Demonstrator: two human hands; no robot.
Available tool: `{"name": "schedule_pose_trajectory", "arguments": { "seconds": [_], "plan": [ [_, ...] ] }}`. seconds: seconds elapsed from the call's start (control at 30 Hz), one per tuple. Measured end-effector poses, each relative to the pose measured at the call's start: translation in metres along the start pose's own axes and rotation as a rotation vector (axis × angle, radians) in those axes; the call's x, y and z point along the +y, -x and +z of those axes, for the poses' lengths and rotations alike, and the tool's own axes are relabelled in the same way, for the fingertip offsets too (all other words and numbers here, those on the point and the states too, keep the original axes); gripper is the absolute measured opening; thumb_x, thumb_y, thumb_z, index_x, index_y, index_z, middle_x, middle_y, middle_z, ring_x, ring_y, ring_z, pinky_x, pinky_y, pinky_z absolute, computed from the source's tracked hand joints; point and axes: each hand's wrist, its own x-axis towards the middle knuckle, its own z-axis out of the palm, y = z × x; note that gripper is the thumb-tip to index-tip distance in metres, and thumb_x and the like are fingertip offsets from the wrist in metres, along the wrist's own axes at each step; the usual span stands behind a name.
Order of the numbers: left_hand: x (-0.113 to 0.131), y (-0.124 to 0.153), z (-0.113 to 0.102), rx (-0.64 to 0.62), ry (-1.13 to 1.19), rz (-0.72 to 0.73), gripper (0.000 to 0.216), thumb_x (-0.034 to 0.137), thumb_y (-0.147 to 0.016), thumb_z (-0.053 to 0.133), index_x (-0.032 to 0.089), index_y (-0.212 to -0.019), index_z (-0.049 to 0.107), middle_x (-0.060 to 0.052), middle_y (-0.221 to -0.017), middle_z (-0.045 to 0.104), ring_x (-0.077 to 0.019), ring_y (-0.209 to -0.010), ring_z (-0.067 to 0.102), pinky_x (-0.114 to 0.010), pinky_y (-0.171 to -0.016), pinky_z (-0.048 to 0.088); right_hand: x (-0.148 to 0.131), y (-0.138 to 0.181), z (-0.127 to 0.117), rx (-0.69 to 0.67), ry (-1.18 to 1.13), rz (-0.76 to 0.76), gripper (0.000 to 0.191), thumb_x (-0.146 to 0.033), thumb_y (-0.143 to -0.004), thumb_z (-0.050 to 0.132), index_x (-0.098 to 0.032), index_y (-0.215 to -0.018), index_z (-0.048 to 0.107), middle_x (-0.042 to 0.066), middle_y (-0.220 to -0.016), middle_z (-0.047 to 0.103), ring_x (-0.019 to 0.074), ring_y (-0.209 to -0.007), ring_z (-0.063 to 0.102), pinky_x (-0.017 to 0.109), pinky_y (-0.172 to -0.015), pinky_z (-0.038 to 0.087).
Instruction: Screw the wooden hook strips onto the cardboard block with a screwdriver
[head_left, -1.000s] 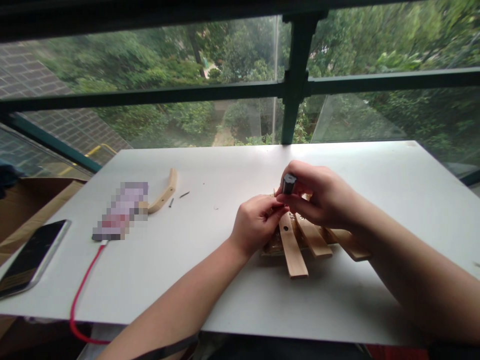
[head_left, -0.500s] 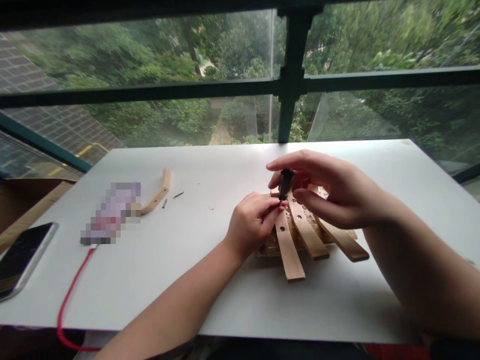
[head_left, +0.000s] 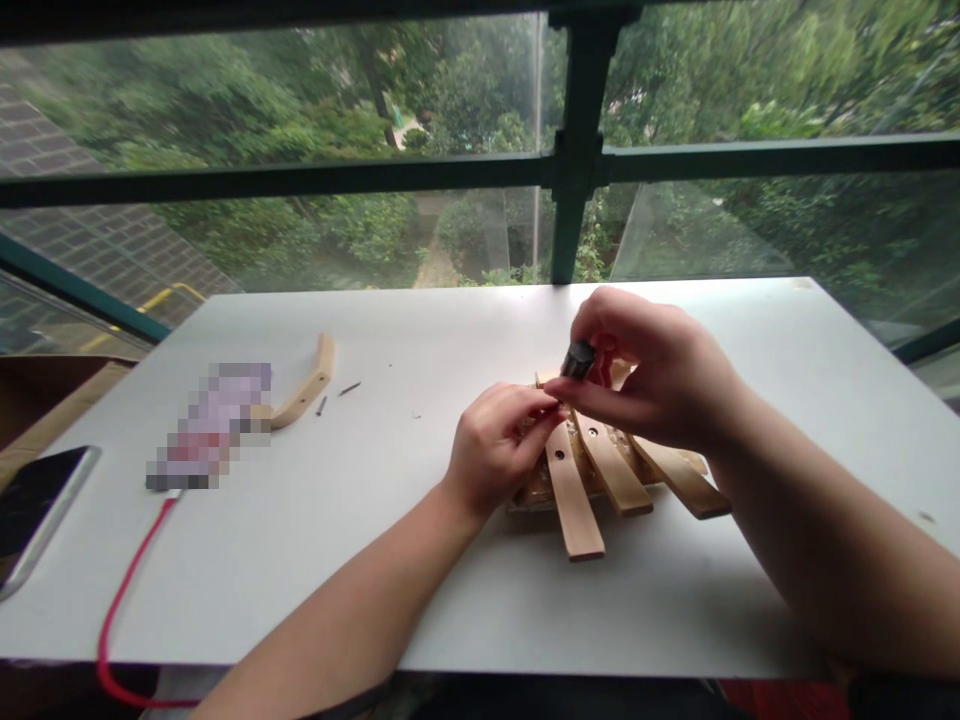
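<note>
A short screwdriver with a dark handle (head_left: 577, 360) tilts over the left one of three curved wooden slats (head_left: 577, 510). My right hand (head_left: 652, 375) is closed about that handle, thumb in front and fingers curled behind. The thumb and forefinger of my left hand (head_left: 499, 440) pinch together near the screwdriver's lower end; what they hold is hidden. Dark screws or screw holes show in the slats. Beneath the slats lies a brownish, glossy block (head_left: 536, 492), partly covered by my hands.
A loose curved wooden piece (head_left: 304, 390) and two screws (head_left: 349, 388) lie left on the white table (head_left: 360, 520). A blurred-out device (head_left: 214, 425) with a red cable (head_left: 127, 580) and a phone (head_left: 45, 515) are farther left. Windows stand behind.
My right hand's fingers have curled in around the screwdriver, which leans more to the right. My left hand keeps its pinch. The whole view has shifted slightly.
</note>
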Motion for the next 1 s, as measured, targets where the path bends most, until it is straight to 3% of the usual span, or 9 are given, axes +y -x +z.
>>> {"name": "schedule_pose_trajectory", "arguments": {
  "seconds": [0.1, 0.17, 0.23, 0.37, 0.5, 0.7, 0.87, 0.93, 1.0],
  "plan": [
    [0.001, -0.001, 0.0, -0.017, 0.001, 0.007, 0.008, 0.022, -0.092, 0.065, 0.02, -0.094, 0.071, -0.004, -0.086, 0.073, -0.0161, -0.08, 0.065, -0.03, -0.074, 0.052, 0.0, 0.002, -0.006, -0.045, -0.074, -0.016, 0.027, -0.027, -0.082, 0.073, -0.02, -0.101, 0.055, 0.0, -0.087, 0.061, 0.0094, -0.062, 0.053, 0.025, -0.055, 0.045],
    [0.001, -0.002, 0.0, -0.037, -0.001, 0.007, 0.009, 0.021, -0.092, 0.064, 0.02, -0.096, 0.072, -0.004, -0.088, 0.074, -0.0165, -0.081, 0.064, -0.031, -0.076, 0.053, -0.002, 0.001, -0.015, -0.156, -0.116, -0.059, 0.04, -0.016, -0.084, 0.065, -0.02, -0.123, 0.054, 0.005, -0.107, 0.064, 0.0114, -0.072, 0.059, 0.026, -0.061, 0.048],
    [0.0, -0.002, -0.001, -0.052, 0.007, 0.009, 0.009, 0.02, -0.093, 0.063, 0.02, -0.097, 0.072, -0.004, -0.091, 0.075, -0.0168, -0.083, 0.064, -0.032, -0.079, 0.053, -0.006, -0.001, -0.026, -0.271, -0.037, -0.124, 0.05, -0.005, -0.082, 0.057, -0.021, -0.129, 0.055, 0.006, -0.116, 0.064, 0.0127, -0.081, 0.061, 0.027, -0.068, 0.049],
    [-0.005, -0.001, 0.0, -0.073, 0.025, 0.01, 0.011, 0.019, -0.092, 0.064, 0.02, -0.1, 0.072, -0.004, -0.095, 0.076, -0.0173, -0.086, 0.063, -0.033, -0.082, 0.054, -0.017, -0.015, -0.042, -0.406, 0.221, -0.197, 0.033, -0.005, -0.082, 0.056, -0.02, -0.109, 0.066, 0.003, -0.099, 0.068, 0.0141, -0.08, 0.06, 0.028, -0.069, 0.045],
    [-0.01, 0.001, 0.001, -0.102, 0.04, 0.002, 0.014, 0.019, -0.094, 0.06, 0.02, -0.101, 0.072, -0.005, -0.097, 0.076, -0.018, -0.088, 0.065, -0.034, -0.082, 0.055, -0.026, -0.03, -0.046, -0.459, 0.468, -0.138, 0.006, -0.024, -0.085, 0.065, -0.022, -0.089, 0.068, 0.0, -0.069, 0.063, 0.0119, -0.056, 0.052, 0.028, -0.054, 0.032],
    [-0.008, 0.004, 0.002, -0.059, 0.05, -0.017, 0.018, 0.021, -0.097, 0.055, 0.019, -0.102, 0.072, -0.005, -0.095, 0.075, -0.0166, -0.086, 0.066, -0.031, -0.082, 0.055, -0.031, -0.045, -0.037, -0.438, 0.617, -0.105, 0.038, -0.041, -0.075, 0.079, -0.02, -0.059, 0.051, -0.004, -0.046, 0.042, 0.0068, -0.043, 0.027, 0.03, -0.054, 0.018],
    [-0.005, 0.001, 0.004, 0.008, 0.017, 0.002, 0.009, 0.027, -0.088, 0.07, 0.019, -0.092, 0.072, -0.004, -0.083, 0.072, -0.0158, -0.077, 0.064, -0.03, -0.075, 0.054, -0.036, -0.049, -0.03, -0.387, 0.695, -0.068, 0.057, -0.051, -0.078, 0.075, -0.02, -0.045, 0.04, -0.002, -0.039, 0.027, 0.011, -0.045, 0.034, 0.031, -0.055, 0.017],
    [-0.004, 0.0, 0.004, 0.014, 0.016, 0.007, 0.007, 0.025, -0.089, 0.069, 0.019, -0.09, 0.072, -0.004, -0.081, 0.072, -0.015, -0.074, 0.063, -0.029, -0.072, 0.053, -0.038, -0.048, -0.031, -0.385, 0.743, -0.064, 0.058, -0.057, -0.08, 0.07, -0.02, -0.046, 0.042, -0.001, -0.039, 0.028, 0.0125, -0.045, 0.038, 0.031, -0.053, 0.017],
    [-0.004, -0.001, 0.004, 0.001, 0.015, 0.021, 0.006, 0.023, -0.089, 0.068, 0.019, -0.091, 0.072, -0.004, -0.081, 0.072, -0.0151, -0.074, 0.063, -0.028, -0.071, 0.053, -0.041, -0.047, -0.036, -0.423, 0.757, -0.118, 0.041, -0.056, -0.081, 0.07, -0.021, -0.063, 0.058, -0.001, -0.047, 0.043, 0.0127, -0.046, 0.041, 0.03, -0.05, 0.019]
  ]
}}
